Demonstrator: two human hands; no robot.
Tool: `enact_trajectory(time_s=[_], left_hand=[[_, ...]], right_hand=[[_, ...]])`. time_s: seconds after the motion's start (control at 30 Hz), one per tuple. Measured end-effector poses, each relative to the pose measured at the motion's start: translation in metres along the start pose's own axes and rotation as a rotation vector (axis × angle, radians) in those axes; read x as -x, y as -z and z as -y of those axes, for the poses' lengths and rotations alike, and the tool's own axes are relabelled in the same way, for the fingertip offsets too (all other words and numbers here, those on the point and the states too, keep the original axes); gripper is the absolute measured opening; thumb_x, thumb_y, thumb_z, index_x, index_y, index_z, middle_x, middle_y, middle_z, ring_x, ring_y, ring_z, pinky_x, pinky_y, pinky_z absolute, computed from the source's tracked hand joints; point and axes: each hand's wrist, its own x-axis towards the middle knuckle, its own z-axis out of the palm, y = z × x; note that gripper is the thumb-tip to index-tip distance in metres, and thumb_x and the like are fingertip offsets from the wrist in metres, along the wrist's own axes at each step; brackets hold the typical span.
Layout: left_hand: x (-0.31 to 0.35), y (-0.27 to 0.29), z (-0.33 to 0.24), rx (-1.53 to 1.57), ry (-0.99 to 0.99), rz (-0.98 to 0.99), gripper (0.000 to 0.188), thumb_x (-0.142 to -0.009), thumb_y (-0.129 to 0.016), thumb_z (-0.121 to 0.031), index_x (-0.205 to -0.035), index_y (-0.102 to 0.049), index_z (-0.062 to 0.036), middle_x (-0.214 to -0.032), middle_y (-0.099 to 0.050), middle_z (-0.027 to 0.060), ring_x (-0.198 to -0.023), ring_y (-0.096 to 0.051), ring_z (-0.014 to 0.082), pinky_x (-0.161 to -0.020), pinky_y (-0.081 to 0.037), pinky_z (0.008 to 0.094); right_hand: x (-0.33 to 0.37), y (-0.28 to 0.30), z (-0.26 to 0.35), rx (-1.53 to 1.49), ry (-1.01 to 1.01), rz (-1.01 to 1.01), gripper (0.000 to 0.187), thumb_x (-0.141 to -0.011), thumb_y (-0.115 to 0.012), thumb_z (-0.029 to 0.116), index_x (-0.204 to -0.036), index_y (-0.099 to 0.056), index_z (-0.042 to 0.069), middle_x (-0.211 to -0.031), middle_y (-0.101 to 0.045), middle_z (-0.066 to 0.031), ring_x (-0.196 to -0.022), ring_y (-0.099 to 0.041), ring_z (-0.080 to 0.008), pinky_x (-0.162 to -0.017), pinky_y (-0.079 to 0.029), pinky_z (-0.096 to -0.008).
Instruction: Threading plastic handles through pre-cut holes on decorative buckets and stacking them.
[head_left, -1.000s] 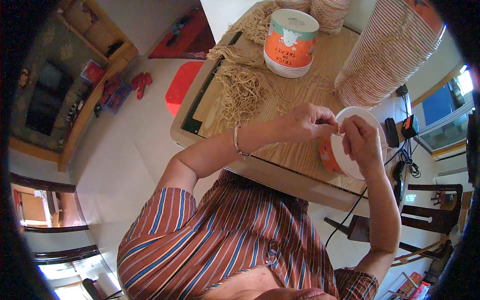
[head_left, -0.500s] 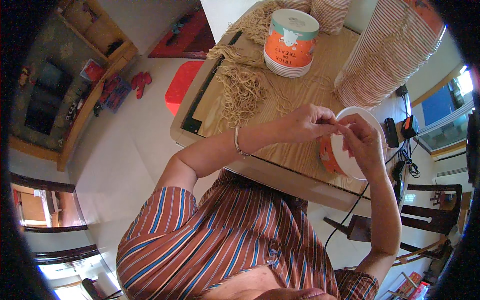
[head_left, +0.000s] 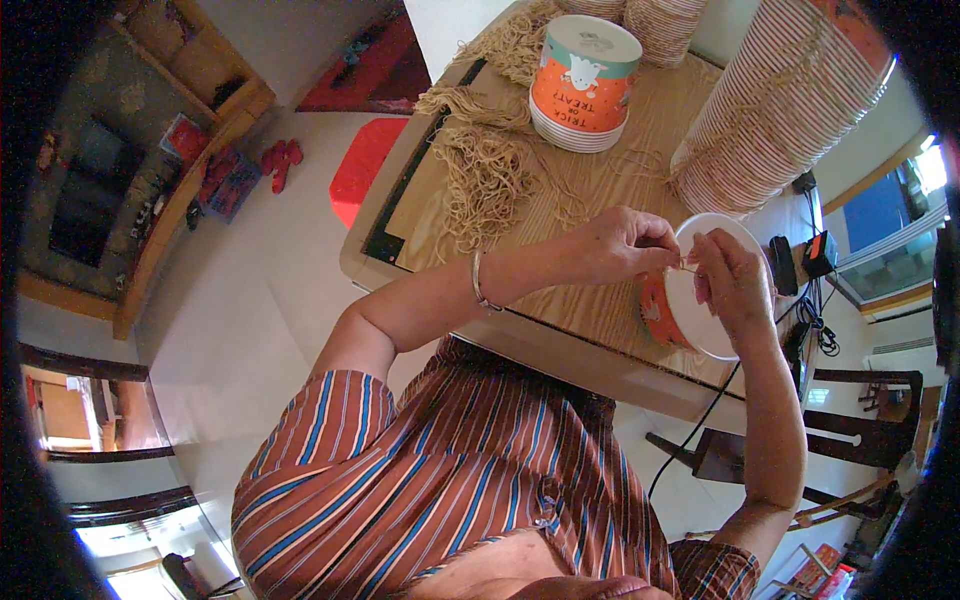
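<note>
An orange paper bucket (head_left: 659, 312) with a white inside lies tipped on its side near the table's right edge. In front of its open mouth, my left hand (head_left: 625, 245) and my right hand (head_left: 735, 285) work close together. Both pinch a short stretch of thin tan cord (head_left: 688, 267) at the bucket's rim. A bracelet circles my left wrist. The fingertips partly cover the cord, so how it runs through the bucket cannot be told.
Tan cords (head_left: 485, 185) lie in loose heaps on the wooden table (head_left: 590, 300). A few nested buckets (head_left: 585, 85) stand upside down behind. A tall leaning stack of buckets (head_left: 775, 110) rises at the right, near black cables (head_left: 820, 325). A red stool (head_left: 365, 170) stands left.
My right hand has drawn slightly right and its fingers have shifted, so a bit of cord shows between the hands. My left hand stays nearly in place.
</note>
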Motion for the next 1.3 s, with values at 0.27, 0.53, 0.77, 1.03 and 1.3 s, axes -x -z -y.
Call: enact_trajectory(time_s=[0.27, 0.53, 0.77, 1.03, 1.3], left_hand=[[-0.003, -0.003, 0.008, 0.089, -0.111, -0.011, 0.021, -0.092, -0.061, -0.022, -0.098, -0.064, -0.0020, -0.086, -0.064, -0.0011, -0.078, -0.056, 0.0051, -0.069, -0.046, 0.0227], [0.000, -0.004, 0.001, 0.012, -0.060, -0.024, 0.021, -0.091, -0.063, -0.022, -0.098, -0.065, -0.0032, -0.085, -0.064, -0.0014, -0.077, -0.056, 0.0047, -0.069, -0.046, 0.0225], [0.000, -0.004, 0.011, 0.010, -0.095, -0.051, 0.019, -0.091, -0.063, -0.021, -0.098, -0.065, -0.0033, -0.085, -0.064, -0.0013, -0.075, -0.056, 0.0051, -0.066, -0.047, 0.0219], [0.002, -0.006, 0.011, 0.241, 0.022, -0.055, 0.018, -0.088, -0.066, -0.017, -0.097, -0.065, -0.0021, -0.086, -0.065, 0.0002, -0.080, -0.057, 0.0068, -0.074, -0.048, 0.0240], [0.002, -0.006, 0.023, 0.297, -0.039, -0.046, 0.012, -0.088, -0.066, -0.013, -0.095, -0.062, -0.0039, -0.085, -0.064, -0.0002, -0.078, -0.058, 0.0078, -0.070, -0.049, 0.0240]], right_hand=[[0.002, 0.000, -0.002, 0.194, 0.057, 0.076, 0.032, -0.095, -0.049, 0.032, -0.087, -0.060, 0.002, -0.063, -0.057, -0.0148, -0.050, -0.056, -0.0225, -0.051, -0.044, -0.0358], [-0.001, -0.001, -0.014, 0.063, 0.120, 0.113, 0.026, -0.093, -0.053, 0.026, -0.085, -0.062, 0.003, -0.061, -0.055, -0.0068, -0.053, -0.052, -0.0122, -0.050, -0.041, -0.0297], [0.000, 0.003, -0.010, -0.095, -0.014, 0.070, 0.021, -0.091, -0.057, 0.022, -0.082, -0.061, 0.003, -0.060, -0.055, -0.0029, -0.054, -0.051, -0.0092, -0.050, -0.040, -0.0252], [0.000, 0.002, -0.010, -0.085, -0.018, 0.064, 0.021, -0.092, -0.057, 0.022, -0.082, -0.059, 0.004, -0.060, -0.055, -0.0017, -0.049, -0.049, -0.0082, -0.043, -0.038, -0.0254], [0.002, 0.002, -0.006, -0.059, 0.001, 0.076, 0.021, -0.093, -0.056, 0.022, -0.083, -0.056, 0.004, -0.061, -0.054, -0.0028, -0.048, -0.048, -0.0093, -0.043, -0.038, -0.0261]])
